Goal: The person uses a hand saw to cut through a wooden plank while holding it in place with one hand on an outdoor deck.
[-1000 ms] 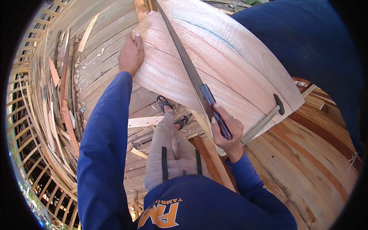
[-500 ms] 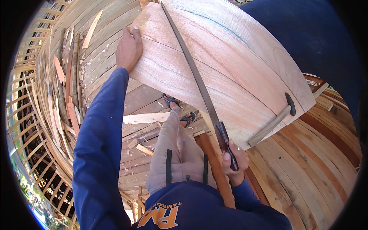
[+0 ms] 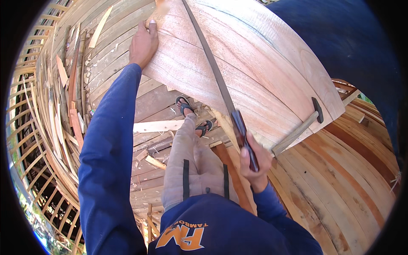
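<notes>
My left hand [image 3: 143, 46] grips the left edge of a broad, pale wooden panel [image 3: 250, 72], its thumb along the rim and its other fingers partly hidden. My right hand [image 3: 256, 163] is closed round the dark handle of a long, narrow-bladed tool that looks like a handsaw [image 3: 212, 63]. The blade runs away from me over the panel and past the upper picture edge; its teeth cannot be made out. A hammer [image 3: 295, 135] with a black head and wooden handle lies on the panel's near right corner.
Planked flooring [image 3: 123, 72] spreads below, with offcuts and shavings. Long strips of wood [image 3: 57, 123] are piled at the left beside a slatted railing [image 3: 32, 157]. Curved planking [image 3: 340, 182] rises at the right. A dark blue surface [image 3: 340, 38] fills the upper right. A brown board [image 3: 231, 170] stands by my legs.
My right hand and the handsaw have moved forward and slightly left. My left hand stays on the panel edge, and the view has shifted a little.
</notes>
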### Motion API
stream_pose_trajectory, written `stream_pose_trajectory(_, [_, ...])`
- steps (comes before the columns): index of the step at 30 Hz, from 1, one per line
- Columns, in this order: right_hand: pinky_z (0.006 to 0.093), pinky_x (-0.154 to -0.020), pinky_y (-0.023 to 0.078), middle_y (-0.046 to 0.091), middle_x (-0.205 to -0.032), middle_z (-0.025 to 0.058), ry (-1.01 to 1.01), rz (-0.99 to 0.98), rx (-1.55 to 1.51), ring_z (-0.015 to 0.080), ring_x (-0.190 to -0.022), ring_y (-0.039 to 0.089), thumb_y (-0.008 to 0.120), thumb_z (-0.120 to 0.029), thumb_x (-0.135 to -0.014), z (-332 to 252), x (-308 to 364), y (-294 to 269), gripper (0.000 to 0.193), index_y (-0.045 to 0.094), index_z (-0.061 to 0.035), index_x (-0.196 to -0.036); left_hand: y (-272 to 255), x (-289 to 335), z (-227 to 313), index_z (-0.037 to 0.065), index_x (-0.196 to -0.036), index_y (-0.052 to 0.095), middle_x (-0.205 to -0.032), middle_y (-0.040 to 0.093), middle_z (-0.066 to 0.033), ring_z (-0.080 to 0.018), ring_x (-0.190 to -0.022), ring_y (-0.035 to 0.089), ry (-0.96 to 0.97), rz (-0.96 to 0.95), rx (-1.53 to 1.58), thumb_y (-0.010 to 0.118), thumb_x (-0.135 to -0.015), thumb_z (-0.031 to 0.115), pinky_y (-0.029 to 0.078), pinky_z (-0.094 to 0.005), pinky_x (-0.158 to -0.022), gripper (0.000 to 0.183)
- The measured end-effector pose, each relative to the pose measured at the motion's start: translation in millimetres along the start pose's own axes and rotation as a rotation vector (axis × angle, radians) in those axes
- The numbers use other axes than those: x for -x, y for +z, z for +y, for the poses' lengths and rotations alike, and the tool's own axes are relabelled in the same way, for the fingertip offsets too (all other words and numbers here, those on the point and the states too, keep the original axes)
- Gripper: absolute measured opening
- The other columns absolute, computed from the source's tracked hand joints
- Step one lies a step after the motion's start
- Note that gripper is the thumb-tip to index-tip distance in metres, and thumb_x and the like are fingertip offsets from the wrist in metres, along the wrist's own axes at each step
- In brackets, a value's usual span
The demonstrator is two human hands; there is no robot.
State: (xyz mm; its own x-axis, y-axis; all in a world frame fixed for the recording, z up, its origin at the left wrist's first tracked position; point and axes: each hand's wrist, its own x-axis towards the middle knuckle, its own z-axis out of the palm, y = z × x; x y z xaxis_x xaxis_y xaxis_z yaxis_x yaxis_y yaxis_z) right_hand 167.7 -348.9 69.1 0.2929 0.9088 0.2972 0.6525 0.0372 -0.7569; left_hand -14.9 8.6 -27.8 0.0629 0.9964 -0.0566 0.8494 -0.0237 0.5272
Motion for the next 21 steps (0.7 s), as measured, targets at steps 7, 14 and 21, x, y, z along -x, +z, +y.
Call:
stream_pose_trajectory(7, [0.0266,-0.056,0.052,0.072,-0.079,0.0173,0.067,0.112,-0.131,0.0133,-0.062,0.068,0.062,-0.006,-0.088,9.4,-108.6,56.9,0.031,0.067,0.0078,-0.115,-2.7,8.5,19.5,-0.001,-0.128,0.047,-0.104,0.067,-0.0308,-0.0473,-0.1,0.065,-0.085,-0.128,-0.028,0.035,-0.103,0.047,0.047,-0.0543,-0.088,0.055])
stream_pose_trajectory(14, [0.0279,-0.057,0.051,0.069,-0.075,0.0187,0.005,0.208,-0.258,0.0146,-0.061,0.066,0.063,-0.012,-0.09,22.1,-224.0,113.6,0.03,0.067,0.0065,-0.114,-2.4,5.1,22.2,-0.001,-0.129,0.048,-0.108,0.066,-0.0318,-0.0473,-0.106,0.063,-0.045,-0.092,-0.021,0.035,-0.103,0.047,0.046,-0.0525,-0.092,0.056])
stream_pose_trajectory(21, [0.0332,-0.062,0.053,0.067,-0.071,0.0157,0.089,-0.156,0.035,0.0246,-0.059,0.066,0.061,-0.014,-0.088,-7.2,42.5,-34.3,0.04,0.063,0.0082,-0.121,-4.3,3.7,4.0,-0.001,-0.131,0.047,-0.107,0.066,-0.0318,-0.0471,-0.105,0.063,-0.025,-0.028,-0.01,0.037,-0.102,0.046,0.046,-0.0519,-0.091,0.055])
